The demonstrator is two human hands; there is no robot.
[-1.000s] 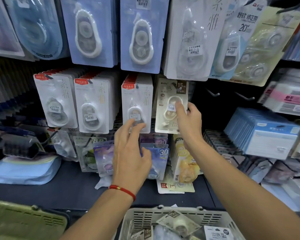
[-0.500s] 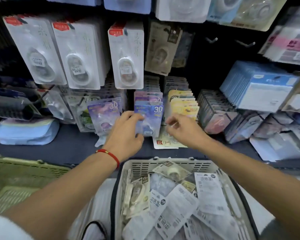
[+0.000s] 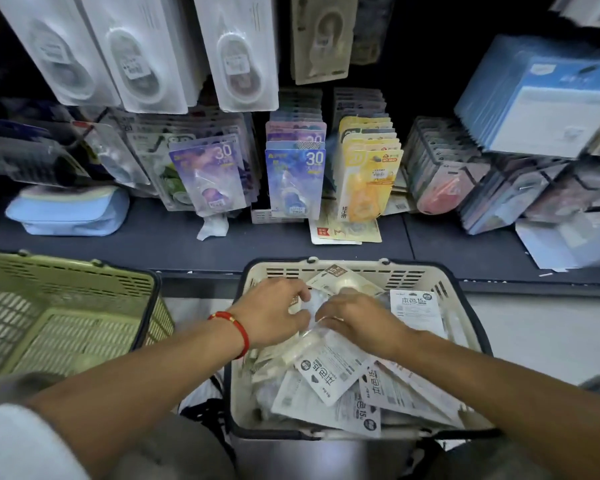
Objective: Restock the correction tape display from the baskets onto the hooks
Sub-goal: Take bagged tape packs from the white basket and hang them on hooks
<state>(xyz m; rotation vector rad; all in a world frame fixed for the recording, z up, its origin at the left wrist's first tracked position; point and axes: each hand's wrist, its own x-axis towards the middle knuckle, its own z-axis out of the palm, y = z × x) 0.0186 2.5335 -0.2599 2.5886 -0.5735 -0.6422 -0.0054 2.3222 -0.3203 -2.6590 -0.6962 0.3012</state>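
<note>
Inside white basket point(image 3: 347, 271), two hands: left grip point(image 3: 274, 315), right grip point(image 3: 355, 322) pinching packets point(image 3: 329, 368); one green basket point(image 3: 66, 306) beside

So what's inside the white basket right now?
The white basket holds a loose pile of packaged correction tapes, many lying back side up. The left hand and right hand are in it, covering some packs; the basket's floor is hidden.

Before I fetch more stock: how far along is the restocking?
Done: one beige 15 m pack hangs on its hook. In hand: left hand and right hand are gathering packs in the white basket. Left: many packs remain there; the green basket looks empty.
</note>
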